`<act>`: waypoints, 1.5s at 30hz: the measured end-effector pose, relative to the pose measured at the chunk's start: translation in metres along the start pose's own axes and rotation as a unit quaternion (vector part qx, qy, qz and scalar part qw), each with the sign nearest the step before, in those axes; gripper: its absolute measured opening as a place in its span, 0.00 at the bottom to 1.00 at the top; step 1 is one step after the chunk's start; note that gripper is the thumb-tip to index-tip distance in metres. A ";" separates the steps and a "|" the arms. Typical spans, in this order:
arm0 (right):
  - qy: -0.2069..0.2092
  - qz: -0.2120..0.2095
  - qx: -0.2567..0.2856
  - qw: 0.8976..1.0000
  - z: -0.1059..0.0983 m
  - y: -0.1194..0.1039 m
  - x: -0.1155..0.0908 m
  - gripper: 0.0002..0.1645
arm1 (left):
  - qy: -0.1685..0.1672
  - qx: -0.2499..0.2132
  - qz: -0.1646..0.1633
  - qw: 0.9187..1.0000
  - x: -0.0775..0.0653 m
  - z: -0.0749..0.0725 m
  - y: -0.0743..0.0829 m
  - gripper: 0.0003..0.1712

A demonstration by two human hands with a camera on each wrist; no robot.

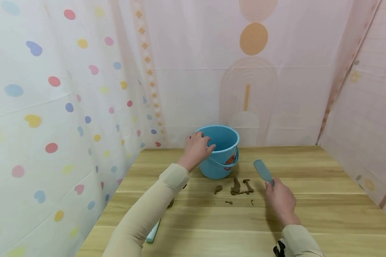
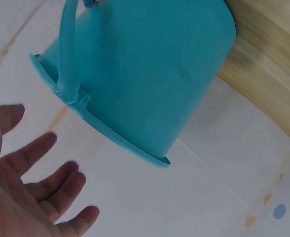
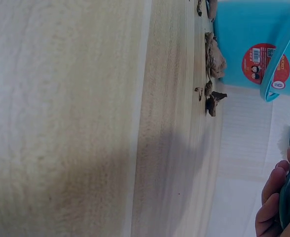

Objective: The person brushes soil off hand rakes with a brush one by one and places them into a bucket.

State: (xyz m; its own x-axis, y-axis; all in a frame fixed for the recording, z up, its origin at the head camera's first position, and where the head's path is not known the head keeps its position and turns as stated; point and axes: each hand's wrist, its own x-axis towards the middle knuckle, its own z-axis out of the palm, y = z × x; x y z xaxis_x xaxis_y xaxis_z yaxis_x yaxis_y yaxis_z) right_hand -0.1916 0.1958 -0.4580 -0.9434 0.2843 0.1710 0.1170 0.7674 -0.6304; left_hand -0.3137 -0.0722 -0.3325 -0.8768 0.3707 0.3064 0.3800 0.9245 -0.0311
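Observation:
A light blue bucket (image 1: pixel 213 167) with a red label stands upright at the back of the wooden table. Over its near-left rim is my left hand (image 1: pixel 197 149), fingers spread and loosely bent, holding nothing. In the left wrist view the fingers (image 2: pixel 42 148) show apart from the bucket's rim (image 2: pixel 120 140). My right hand (image 1: pixel 281 200) grips a flat, blue-grey spatula-like tool (image 1: pixel 262 170) by its handle, blade pointing up and forward, to the right of the bucket. Brown, crumpled scraps (image 1: pixel 236 187) lie on the table before the bucket; several smaller bits are scattered around them.
Partly hidden by my left sleeve, a pale strip-like object (image 1: pixel 153 232) with a dark green edge lies on the table (image 1: pixel 334 200). Another brown scrap (image 1: pixel 171 203) shows beside that sleeve. Patterned curtains (image 1: pixel 186 92) hang close behind and along both sides.

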 end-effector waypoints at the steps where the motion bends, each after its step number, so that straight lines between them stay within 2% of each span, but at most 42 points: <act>1: 0.001 -0.002 0.000 1.000 0.001 -0.001 0.000 0.19 | 0.011 -0.007 -0.004 1.000 -0.005 0.000 -0.003 0.26; 7: 0.005 -0.011 0.002 1.000 0.001 -0.003 -0.002 0.18 | 0.076 -0.062 -0.014 0.995 -0.034 -0.002 -0.025 0.22; 12: 0.004 -0.015 0.009 1.000 -0.002 -0.006 -0.003 0.19 | 0.134 -0.061 -0.010 0.989 -0.061 0.000 -0.053 0.17; 14: 0.003 -0.014 0.011 1.000 -0.003 -0.007 -0.003 0.20 | 0.143 -0.059 -0.014 0.988 -0.073 0.001 -0.065 0.16; 23: 0.002 -0.013 0.018 1.000 -0.008 -0.007 -0.001 0.19 | 0.137 -0.069 -0.057 0.987 -0.127 0.012 -0.106 0.17; 27: 0.003 -0.010 0.016 1.000 -0.009 -0.007 -0.001 0.18 | 0.114 -0.064 -0.070 0.989 -0.146 0.024 -0.117 0.17; 32: 0.007 -0.005 0.012 1.000 -0.009 -0.006 -0.002 0.17 | 0.044 -0.017 -0.091 0.995 -0.173 0.039 -0.126 0.22; 36: 0.003 -0.001 0.011 1.000 -0.009 -0.007 -0.002 0.18 | -0.006 0.005 -0.100 0.995 -0.193 0.050 -0.128 0.26; 45: -0.012 0.009 0.018 1.000 -0.009 -0.011 0.001 0.21 | -0.052 0.044 -0.086 0.994 -0.223 0.071 -0.121 0.27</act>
State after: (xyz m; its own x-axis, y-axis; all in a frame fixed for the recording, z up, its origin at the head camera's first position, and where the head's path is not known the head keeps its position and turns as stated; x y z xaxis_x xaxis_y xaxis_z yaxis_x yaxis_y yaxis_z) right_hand -0.1909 0.1923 -0.4439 -0.9486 0.2832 0.1412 0.1233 0.7416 -0.6595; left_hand -0.1853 -0.2607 -0.4642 -0.9543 0.2086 0.2139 0.1978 0.9777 -0.0708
